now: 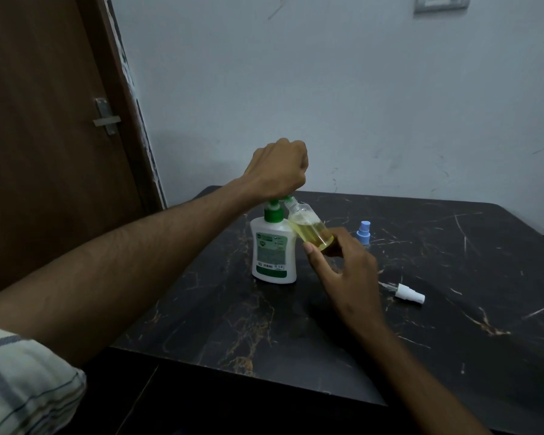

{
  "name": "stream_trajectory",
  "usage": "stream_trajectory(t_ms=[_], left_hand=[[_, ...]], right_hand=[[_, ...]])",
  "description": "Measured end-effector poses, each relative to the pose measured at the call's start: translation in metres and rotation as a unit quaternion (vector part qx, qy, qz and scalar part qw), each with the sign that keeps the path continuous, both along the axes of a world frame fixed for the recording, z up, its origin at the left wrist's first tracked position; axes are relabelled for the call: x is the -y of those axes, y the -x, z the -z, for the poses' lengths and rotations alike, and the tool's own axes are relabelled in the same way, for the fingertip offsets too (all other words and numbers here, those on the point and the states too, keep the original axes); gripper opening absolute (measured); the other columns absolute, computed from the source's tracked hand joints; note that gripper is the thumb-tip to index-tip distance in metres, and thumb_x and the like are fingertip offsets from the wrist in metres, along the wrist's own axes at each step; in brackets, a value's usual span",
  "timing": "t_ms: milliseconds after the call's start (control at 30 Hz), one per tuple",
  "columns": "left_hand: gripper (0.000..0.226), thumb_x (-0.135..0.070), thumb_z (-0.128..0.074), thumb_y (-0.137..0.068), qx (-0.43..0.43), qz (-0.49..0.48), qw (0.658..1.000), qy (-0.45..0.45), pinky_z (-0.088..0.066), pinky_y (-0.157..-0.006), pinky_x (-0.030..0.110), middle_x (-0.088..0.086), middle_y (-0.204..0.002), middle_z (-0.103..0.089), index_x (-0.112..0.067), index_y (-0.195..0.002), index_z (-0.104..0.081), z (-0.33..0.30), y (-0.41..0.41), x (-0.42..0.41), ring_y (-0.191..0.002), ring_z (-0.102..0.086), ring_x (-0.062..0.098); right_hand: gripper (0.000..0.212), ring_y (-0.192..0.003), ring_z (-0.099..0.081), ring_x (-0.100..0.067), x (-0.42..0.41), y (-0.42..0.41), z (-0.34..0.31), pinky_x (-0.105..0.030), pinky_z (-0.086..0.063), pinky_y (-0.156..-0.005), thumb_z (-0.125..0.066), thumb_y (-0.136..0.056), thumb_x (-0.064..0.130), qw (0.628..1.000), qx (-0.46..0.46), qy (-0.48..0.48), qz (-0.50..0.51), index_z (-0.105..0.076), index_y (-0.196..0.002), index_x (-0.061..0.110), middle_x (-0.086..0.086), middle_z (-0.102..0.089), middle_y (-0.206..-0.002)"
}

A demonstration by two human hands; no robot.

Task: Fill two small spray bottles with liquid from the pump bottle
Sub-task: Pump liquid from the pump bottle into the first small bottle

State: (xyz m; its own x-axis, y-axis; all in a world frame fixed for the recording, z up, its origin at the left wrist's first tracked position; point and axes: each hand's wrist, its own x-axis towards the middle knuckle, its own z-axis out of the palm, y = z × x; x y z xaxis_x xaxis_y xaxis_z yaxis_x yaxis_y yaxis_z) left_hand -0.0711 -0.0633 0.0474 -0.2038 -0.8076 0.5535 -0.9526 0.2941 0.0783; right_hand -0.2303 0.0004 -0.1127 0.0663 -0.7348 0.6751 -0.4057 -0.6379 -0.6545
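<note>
The pump bottle's [274, 249] head is being hidden by the fisted left hand [277, 171]; the tilted spray bottle [310, 227] (base at 4 o'clock) is being pinched by the right hand [343, 268].

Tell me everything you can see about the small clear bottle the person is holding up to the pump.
The small clear bottle looks like see-through plastic, capless, roughly half full of yellowish liquid with foam on top. It is tilted, with its open neck up against the spout of the white pump bottle. The right hand grips its base; the left hand covers the green pump head.
</note>
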Motion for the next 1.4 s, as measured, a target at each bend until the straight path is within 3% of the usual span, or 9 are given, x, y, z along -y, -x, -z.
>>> stream_trajectory(t_ms=[167,400,600,800,967,1133,1400], left_hand=[[0.027,0.0,-0.048,-0.073,-0.007,-0.015,1.0,0.013,-0.037,-0.064,0.034,-0.004,-0.073,-0.055,-0.025,-0.062,-0.044,-0.0028,-0.0004,0.0001,-0.067,-0.054,0.023],[0.029,-0.002,-0.05,-0.077,0.005,-0.006,1.0,0.008,-0.041,-0.065,0.036,0.002,-0.086,-0.065,-0.027,-0.065,-0.045,-0.0019,-0.0002,-0.0005,-0.073,-0.059,0.024],[0.028,0.0,-0.048,-0.072,-0.001,-0.01,1.0,0.011,-0.038,-0.063,0.035,-0.004,-0.072,-0.056,-0.024,-0.061,-0.044,-0.0012,0.0005,-0.0005,-0.07,-0.056,0.025],[0.025,-0.001,-0.049,-0.077,0.004,-0.009,1.0,0.01,-0.042,-0.066,0.036,0.003,-0.086,-0.066,-0.024,-0.066,-0.048,-0.0023,0.0001,-0.0012,-0.077,-0.059,0.026],[0.023,0.002,-0.048,-0.075,0.002,-0.011,1.0,0.015,-0.035,-0.06,0.031,-0.005,-0.07,-0.053,-0.019,-0.065,-0.049,-0.0015,0.0017,-0.002,-0.071,-0.052,0.023],[0.017,-0.002,-0.051,-0.081,0.005,-0.015,1.0,0.015,-0.04,-0.07,0.037,0.004,-0.093,-0.065,-0.017,-0.082,-0.059,0.0002,-0.0006,-0.0028,-0.079,-0.057,0.026],[0.03,0.0,-0.049,-0.077,0.007,-0.012,1.0,0.015,-0.04,-0.066,0.036,0.003,-0.083,-0.064,-0.026,-0.062,-0.043,0.0002,0.0016,-0.0005,-0.079,-0.06,0.028]], right_hand=[[0.031,-0.093,-0.063,-0.004,0.0008,0.0005,-0.0009,-0.035,-0.058,-0.079,-0.061,-0.097,0.056,1.0,0.007,-0.003,-0.002,-0.064,-0.106,0.027,0.014,-0.066,-0.097],[0.03,-0.093,-0.063,-0.004,0.0016,0.0001,0.0011,-0.037,-0.058,-0.079,-0.06,-0.097,0.056,1.0,0.001,0.0,0.001,-0.063,-0.106,0.028,0.015,-0.066,-0.097],[0.029,-0.091,-0.063,-0.006,0.0015,-0.0007,0.0,-0.038,-0.058,-0.077,-0.06,-0.098,0.056,1.0,0.001,0.002,0.003,-0.063,-0.104,0.027,0.014,-0.065,-0.096],[0.029,-0.093,-0.062,-0.004,0.0011,0.0001,0.0013,-0.038,-0.058,-0.078,-0.059,-0.098,0.059,1.0,-0.001,0.0,0.002,-0.062,-0.105,0.031,0.015,-0.064,-0.097],[0.028,-0.092,-0.062,-0.004,0.0036,-0.001,0.0024,-0.037,-0.058,-0.078,-0.059,-0.097,0.059,1.0,-0.002,0.0,0.003,-0.061,-0.105,0.031,0.015,-0.064,-0.097],[0.031,-0.091,-0.062,-0.003,0.0016,-0.0006,0.0013,-0.034,-0.057,-0.077,-0.059,-0.097,0.058,1.0,-0.003,0.005,0.005,-0.063,-0.105,0.028,0.014,-0.065,-0.096],[0.029,-0.091,-0.062,-0.005,0.0017,0.0,0.0003,-0.035,-0.056,-0.077,-0.06,-0.097,0.055,1.0,0.001,0.003,-0.001,-0.063,-0.104,0.027,0.013,-0.065,-0.096]])
